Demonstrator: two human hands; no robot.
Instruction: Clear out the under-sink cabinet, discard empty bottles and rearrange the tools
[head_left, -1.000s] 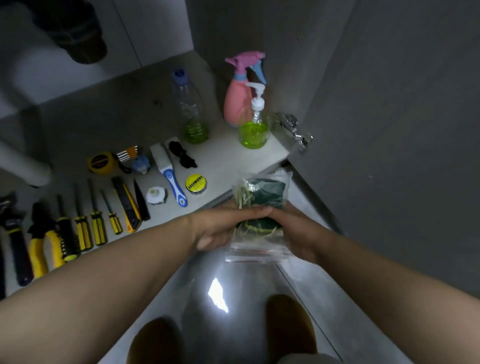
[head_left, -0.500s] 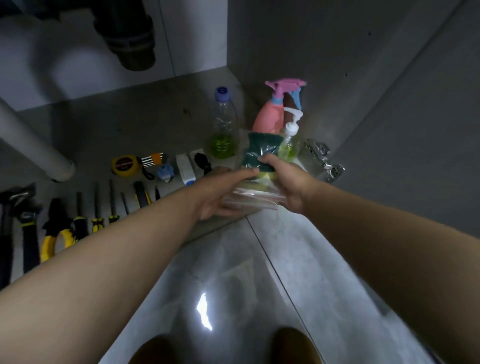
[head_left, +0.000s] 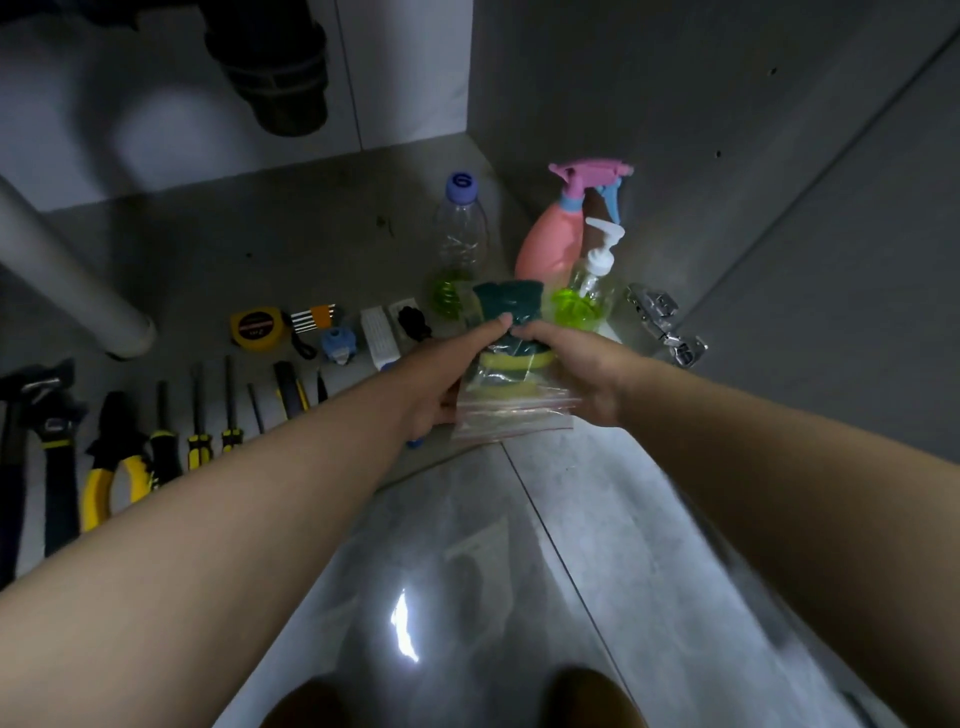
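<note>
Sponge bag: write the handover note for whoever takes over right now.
Left hand and right hand: both grip the sponge bag over the cabinet floor's front edge, before the bottles.
Done: tools lie in a row at left; clear bottle, spray bottle and pump bottle stand at right.
Left: set the bag down, probably by the bottles. Whether empties were discarded cannot be told.

Spray bottle (head_left: 553, 249) blocks right corner; cabinet floor (head_left: 260, 234) open behind tape measure (head_left: 258, 326).
</note>
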